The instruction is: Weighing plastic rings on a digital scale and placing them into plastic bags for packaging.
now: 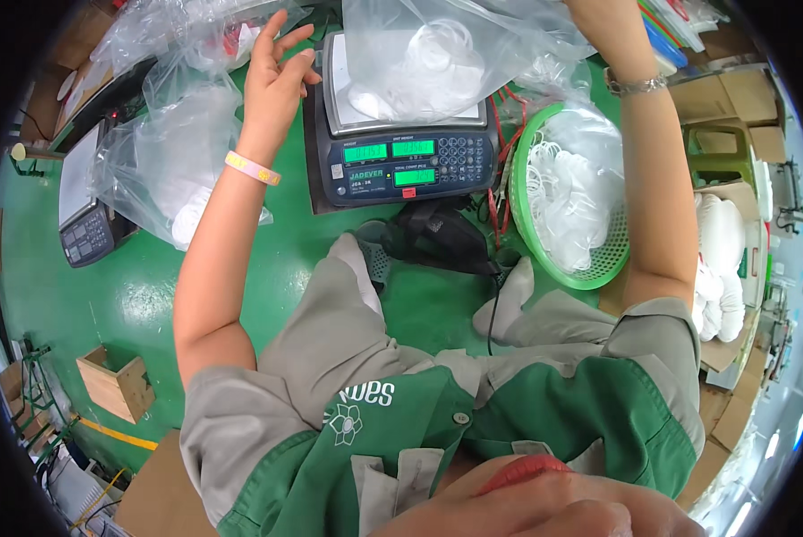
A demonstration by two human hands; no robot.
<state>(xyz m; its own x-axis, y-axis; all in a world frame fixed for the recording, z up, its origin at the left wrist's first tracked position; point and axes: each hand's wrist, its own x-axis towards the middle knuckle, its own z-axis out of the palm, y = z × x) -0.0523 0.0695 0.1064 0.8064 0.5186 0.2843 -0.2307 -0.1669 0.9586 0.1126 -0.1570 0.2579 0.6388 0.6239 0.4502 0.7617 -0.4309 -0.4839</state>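
Bright, even light is falling on left hand [274,85] and right hand [601,22]. Plastic bag [518,45] between them is catching glare; glossy floor [151,309] below the left is reflecting pale patches. Fisheye is bending outer edges, blackening corners.

Two scales [410,179], one round basket [525,210], two forearms [218,255]

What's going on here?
A person has a clear plastic bag of white coils over the pan of a digital counting scale, its displays lit. The left hand is raised, open and empty, beside the scale. The right hand, cut off by the picture's top edge, is near the bag; its grip can't be seen. A green basket holds more white, plastic-wrapped material.
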